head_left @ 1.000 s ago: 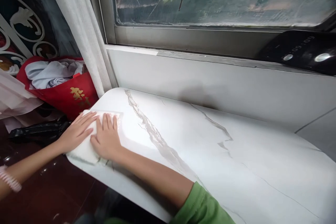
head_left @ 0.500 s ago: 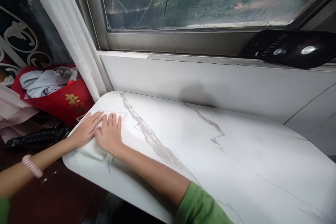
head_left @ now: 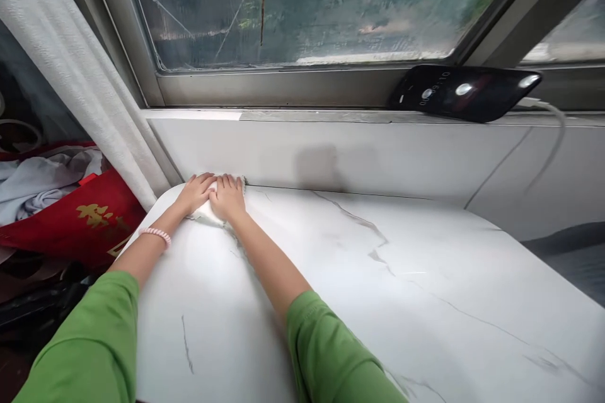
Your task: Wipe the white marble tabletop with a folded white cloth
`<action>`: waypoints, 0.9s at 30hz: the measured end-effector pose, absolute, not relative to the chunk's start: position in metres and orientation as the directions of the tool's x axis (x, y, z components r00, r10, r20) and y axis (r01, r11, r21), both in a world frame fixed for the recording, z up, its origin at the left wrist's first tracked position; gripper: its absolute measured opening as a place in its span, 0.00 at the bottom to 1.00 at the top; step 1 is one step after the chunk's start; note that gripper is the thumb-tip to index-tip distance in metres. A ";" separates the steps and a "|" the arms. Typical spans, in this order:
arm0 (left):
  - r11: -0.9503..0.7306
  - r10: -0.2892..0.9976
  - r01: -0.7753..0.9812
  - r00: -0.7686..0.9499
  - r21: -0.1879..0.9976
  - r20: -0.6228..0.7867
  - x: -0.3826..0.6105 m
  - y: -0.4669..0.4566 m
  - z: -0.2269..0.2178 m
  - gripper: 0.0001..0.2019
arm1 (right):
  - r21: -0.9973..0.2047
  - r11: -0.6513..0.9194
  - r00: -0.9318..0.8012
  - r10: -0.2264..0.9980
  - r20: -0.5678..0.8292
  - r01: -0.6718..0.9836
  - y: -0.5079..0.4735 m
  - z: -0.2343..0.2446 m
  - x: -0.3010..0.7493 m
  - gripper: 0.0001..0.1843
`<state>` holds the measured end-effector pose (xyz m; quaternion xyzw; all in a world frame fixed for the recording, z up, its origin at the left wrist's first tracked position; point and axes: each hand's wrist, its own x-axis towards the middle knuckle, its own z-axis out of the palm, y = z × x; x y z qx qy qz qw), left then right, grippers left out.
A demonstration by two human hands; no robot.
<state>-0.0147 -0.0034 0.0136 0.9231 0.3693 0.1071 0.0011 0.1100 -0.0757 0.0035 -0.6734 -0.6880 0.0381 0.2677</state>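
Note:
At the far left corner of the white marble-patterned table (head_left: 359,289), a pale cloth (head_left: 206,211) lies bunched under both my hands, close to the wall. My left hand (head_left: 195,193) presses flat on its left part, fingers stretched forward. Beside it, my right hand (head_left: 227,198) also lies flat on the cloth, fingers extended toward the wall and thumb near the left hand. The hands cover most of the cloth; a bit of its edge shows past the right fingertips.
A black phone (head_left: 466,93) showing a timer leans against the window frame on the sill (head_left: 312,116), with a white cable (head_left: 562,132) at its right. Left of the table are a white curtain (head_left: 80,69) and a red bag (head_left: 70,220) holding light clothes.
Both hands have slid the cloth away from me, from the table's left edge to the back edge by the wall. The view has shifted to the right.

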 end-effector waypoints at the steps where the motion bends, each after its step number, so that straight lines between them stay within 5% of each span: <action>1: -0.722 0.688 0.686 0.698 0.087 0.200 -0.015 -0.005 0.014 0.23 | -0.411 0.092 0.050 0.945 0.324 0.907 -0.077 0.004 0.110 0.29; 14: -0.735 0.667 0.675 0.701 0.069 0.252 -0.034 -0.120 0.007 0.24 | -0.422 0.191 -0.070 0.956 0.286 0.886 -0.187 0.009 0.113 0.31; 27: -0.746 0.609 0.665 0.707 -0.046 0.359 -0.067 -0.295 -0.004 0.32 | -0.600 0.351 -0.300 0.935 0.187 0.719 -0.350 0.026 0.111 0.31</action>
